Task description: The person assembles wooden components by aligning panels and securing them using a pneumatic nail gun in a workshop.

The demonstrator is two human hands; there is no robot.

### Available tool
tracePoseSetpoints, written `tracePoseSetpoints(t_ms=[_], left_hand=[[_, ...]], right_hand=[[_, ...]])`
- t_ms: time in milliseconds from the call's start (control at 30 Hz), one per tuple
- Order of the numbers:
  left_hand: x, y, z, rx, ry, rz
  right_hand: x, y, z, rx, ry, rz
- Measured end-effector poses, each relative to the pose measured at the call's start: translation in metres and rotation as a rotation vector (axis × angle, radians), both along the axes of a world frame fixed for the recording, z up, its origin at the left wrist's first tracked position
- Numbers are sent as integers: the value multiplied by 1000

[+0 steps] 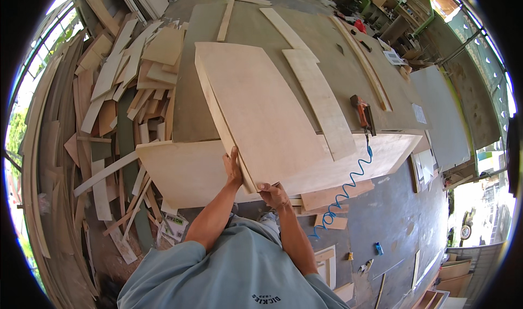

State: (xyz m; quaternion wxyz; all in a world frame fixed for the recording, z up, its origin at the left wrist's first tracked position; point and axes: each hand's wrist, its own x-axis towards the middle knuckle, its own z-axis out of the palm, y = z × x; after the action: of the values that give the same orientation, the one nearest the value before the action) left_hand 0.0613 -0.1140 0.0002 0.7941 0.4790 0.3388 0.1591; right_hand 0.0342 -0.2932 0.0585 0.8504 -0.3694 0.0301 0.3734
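1. Both hands are on the plywood panel, a big pale board tilted up on the workbench, its near corner at the person's chest.
2. The left hand grips the panel's left edge near that corner, fingers wrapped round the thin side, thumb up along it.
3. The right hand clamps the bottom edge just beside the same corner, fingers curled over the top face. Both grasps are closed on the wood.
4. The panel lies across a wider plywood sheet that sits flat under it and sticks out to the left and right.
5. On the panel's right side rests a long narrow plywood strip, touching its face and running away from the person.
6. Just right of that strip, an orange air nailer lies on the bench, and its blue coiled hose hangs down off the front edge toward the floor.
7. Left of the bench, a heap of wood offcuts covers the ground, slats and scraps at every angle.
8. Further strips lie on the far end of the bench, well apart from the hands.
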Motion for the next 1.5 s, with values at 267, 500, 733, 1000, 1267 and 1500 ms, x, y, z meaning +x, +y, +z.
tracePoseSetpoints(t_ms=[267, 500, 733, 1000, 1267, 1500], left_hand=[[2, -10, 11, 24, 37, 44], [9, -12, 16, 74, 57, 60], [17, -12, 21, 24, 20, 76], [12, -5, 27, 90, 45, 33], [10, 0, 22, 145, 45, 1], [11, 0, 22, 181, 77, -21]], right_hand=[[2, -6, 0, 1, -13, -29], [4, -2, 9, -12, -58, -119], [9, -1, 11, 9, -56, -109], [12, 7, 26, 15, -45, -128], [18, 2, 12, 6, 0, -46], [21, -2, 12, -35, 4, -13]])
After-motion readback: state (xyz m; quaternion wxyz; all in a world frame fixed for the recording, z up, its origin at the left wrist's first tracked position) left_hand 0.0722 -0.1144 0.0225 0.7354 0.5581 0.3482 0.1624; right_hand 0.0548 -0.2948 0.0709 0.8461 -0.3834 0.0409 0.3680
